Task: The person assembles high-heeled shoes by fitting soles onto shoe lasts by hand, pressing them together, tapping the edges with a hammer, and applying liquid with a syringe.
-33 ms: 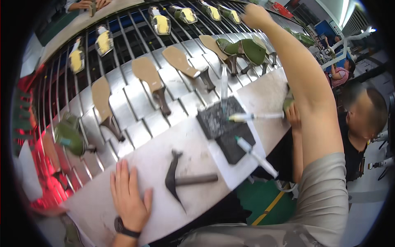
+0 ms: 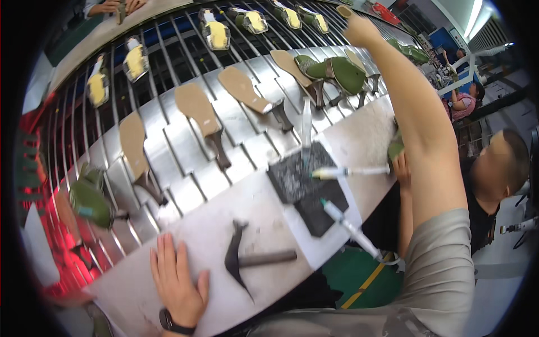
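Note:
My left hand (image 2: 177,281) lies flat on the pale worktable (image 2: 196,236), fingers apart, a dark watch on its wrist. Just to its right lies a dark hammer (image 2: 247,259). My right arm stretches far over the slatted metal conveyor (image 2: 185,163), and my right hand (image 2: 359,29) is at the top row beside green shoes with yellow insoles (image 2: 306,17). Its fingers curl near a tan piece; whether they grip it is unclear. Tan soles with heels (image 2: 199,115) lie on the slats, next to green high-heeled shoes (image 2: 337,73).
A dark pad (image 2: 297,180) on white paper holds three syringe-like tubes (image 2: 348,171). Another green shoe (image 2: 90,199) sits at the left. A seated person (image 2: 494,168) at the right holds a green piece (image 2: 396,149) at the table edge. Another person's hands (image 2: 106,7) show at the top left.

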A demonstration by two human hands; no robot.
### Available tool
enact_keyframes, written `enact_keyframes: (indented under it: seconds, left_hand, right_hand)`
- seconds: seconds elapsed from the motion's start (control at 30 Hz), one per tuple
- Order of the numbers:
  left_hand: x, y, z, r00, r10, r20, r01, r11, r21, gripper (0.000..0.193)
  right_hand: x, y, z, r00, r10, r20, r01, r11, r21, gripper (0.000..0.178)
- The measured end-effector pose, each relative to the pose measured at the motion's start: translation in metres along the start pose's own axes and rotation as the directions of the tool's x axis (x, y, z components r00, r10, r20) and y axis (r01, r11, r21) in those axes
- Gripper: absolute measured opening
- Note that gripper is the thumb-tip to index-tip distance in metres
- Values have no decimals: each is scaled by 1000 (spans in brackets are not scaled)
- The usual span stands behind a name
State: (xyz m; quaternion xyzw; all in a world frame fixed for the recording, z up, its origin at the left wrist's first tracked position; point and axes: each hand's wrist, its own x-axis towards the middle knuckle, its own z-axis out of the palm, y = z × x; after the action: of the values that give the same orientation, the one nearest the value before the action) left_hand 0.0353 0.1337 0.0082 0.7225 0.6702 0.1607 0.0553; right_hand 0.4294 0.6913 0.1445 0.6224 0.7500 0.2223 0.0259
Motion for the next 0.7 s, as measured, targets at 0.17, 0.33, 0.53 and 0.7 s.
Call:
enact_keyframes:
  seconds: [0.17, 0.33, 0.53, 0.7]
  left_hand:
    - [9, -1, -10, 985, -81, 150, 84, 996, -18, 74]
    - [-3, -5, -7, 983, -147, 111, 152, 987, -43, 63]
    - [1, -2, -5, 981, -165, 106, 171, 984, -45, 60]
    - [-11, -6, -1, 972, -214, 93, 216, 976, -10, 58]
  right_hand:
    - [19, 81, 141, 892, 48, 448, 19, 989, -145, 36]
    - [8, 104, 214, 793, 137, 594, -55, 986, -154, 37]
    - [67, 136, 234, 815, 439, 377, -438, 894, -96, 41]
    - [183, 73, 239, 918, 315, 241, -380, 872, 310, 78]
